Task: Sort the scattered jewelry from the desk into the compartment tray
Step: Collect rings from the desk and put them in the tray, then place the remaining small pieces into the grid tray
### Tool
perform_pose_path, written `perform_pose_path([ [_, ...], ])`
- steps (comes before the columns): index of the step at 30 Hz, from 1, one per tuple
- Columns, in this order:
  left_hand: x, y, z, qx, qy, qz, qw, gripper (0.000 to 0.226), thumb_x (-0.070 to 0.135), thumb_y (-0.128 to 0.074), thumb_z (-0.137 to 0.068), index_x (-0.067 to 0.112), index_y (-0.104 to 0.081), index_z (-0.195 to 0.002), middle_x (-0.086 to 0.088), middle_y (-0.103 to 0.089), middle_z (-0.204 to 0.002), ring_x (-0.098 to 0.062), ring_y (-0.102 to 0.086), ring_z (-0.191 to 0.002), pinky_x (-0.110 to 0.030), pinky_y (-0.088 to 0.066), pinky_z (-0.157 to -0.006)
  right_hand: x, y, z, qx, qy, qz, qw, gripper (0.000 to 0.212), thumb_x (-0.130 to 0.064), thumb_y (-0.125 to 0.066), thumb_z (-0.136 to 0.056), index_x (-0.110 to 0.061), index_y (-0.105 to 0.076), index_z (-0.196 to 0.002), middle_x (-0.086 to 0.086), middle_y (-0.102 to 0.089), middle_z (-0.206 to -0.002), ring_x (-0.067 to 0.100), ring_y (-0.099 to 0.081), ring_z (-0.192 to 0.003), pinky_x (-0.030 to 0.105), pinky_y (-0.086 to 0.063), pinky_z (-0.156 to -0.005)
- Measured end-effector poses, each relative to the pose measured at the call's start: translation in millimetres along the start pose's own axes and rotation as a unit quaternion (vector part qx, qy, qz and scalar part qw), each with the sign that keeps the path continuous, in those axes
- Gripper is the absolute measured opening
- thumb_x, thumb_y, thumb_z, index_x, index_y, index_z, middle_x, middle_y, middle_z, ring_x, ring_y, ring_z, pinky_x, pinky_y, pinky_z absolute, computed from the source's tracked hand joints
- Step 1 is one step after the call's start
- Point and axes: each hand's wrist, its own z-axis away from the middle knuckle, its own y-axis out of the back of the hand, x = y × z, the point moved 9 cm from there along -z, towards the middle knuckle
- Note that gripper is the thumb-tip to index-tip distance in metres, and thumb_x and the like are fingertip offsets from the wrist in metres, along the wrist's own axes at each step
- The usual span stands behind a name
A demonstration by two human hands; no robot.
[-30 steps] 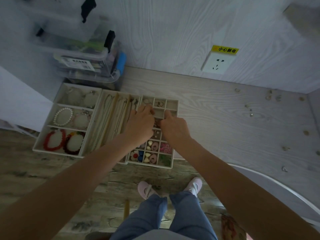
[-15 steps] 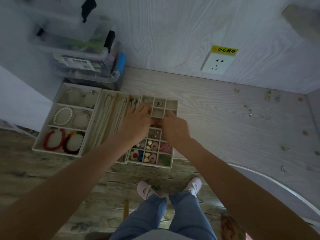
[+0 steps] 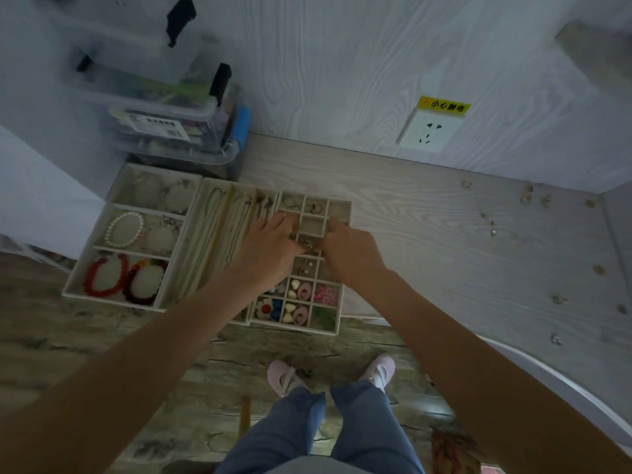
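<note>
The beige small-compartment tray [image 3: 349, 213] lies at the desk's left front edge, with earrings, rings and coloured charms in its cells. My left hand [image 3: 270, 246] and my right hand [image 3: 354, 249] meet over a middle cell. Their fingertips pinch a small metal jewelry piece [image 3: 309, 245] between them. Several small scattered jewelry pieces [image 3: 528, 197] lie on the pale wooden desk [image 3: 427, 254] at the far right, and others lie near the right front edge [image 3: 559, 299].
A necklace tray [image 3: 212, 234] and a bracelet tray [image 3: 113, 301] with pearl and red bead bracelets adjoin on the left. Stacked clear plastic boxes [image 3: 171, 131] stand behind them. A wall socket [image 3: 427, 131] is on the back panel. My legs and shoes are below.
Both hands have drawn back from the tray's far cells and closed toward each other over a middle cell, and their fingertips now meet on the small piece.
</note>
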Motion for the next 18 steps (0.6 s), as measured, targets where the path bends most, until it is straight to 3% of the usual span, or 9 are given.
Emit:
perform_pose_path([
  [10,0.4,0.1,-1.1,-0.011,0.003,-0.005,1.0,0.041,0.018,-0.056,-0.088,0.034,-0.057,-0.126,-0.003,-0.035,-0.14,-0.022,-0.028,-0.13,-0.038,-0.026,-0.106,-9.5,6.6,2.3,-0.01,0.008,0.024,1.0,0.023,0.0,-0.05,-0.088,-0.006,-0.064,-0.106,0.013,-0.046,-0.117,0.028,-0.061,-0.089,0.031,-0.039,-0.065],
  [14,-0.4,5.2,-0.5,0.011,0.006,0.024,1.0,0.042,0.012,-0.06,-0.085,0.03,-0.06,-0.123,-0.004,-0.042,-0.132,-0.024,-0.035,-0.125,-0.038,-0.03,-0.104,-4.4,2.6,0.1,-0.003,-0.005,-0.005,1.0,0.029,-0.004,-0.05,-0.089,-0.012,-0.063,-0.113,0.01,-0.046,-0.116,0.028,-0.061,-0.091,0.031,-0.038,-0.065],
  [18,-2.3,9.8,-0.9,0.014,0.035,0.05,0.998,0.049,0.008,-0.061,-0.082,0.031,-0.058,-0.126,-0.001,-0.043,-0.125,-0.02,-0.037,-0.119,-0.034,-0.034,-0.1,15.0,1.7,7.0,0.015,-0.044,-0.105,0.993,0.041,-0.007,-0.049,-0.092,-0.026,-0.056,-0.128,0.007,-0.047,-0.117,0.028,-0.061,-0.09,0.029,-0.038,-0.066],
])
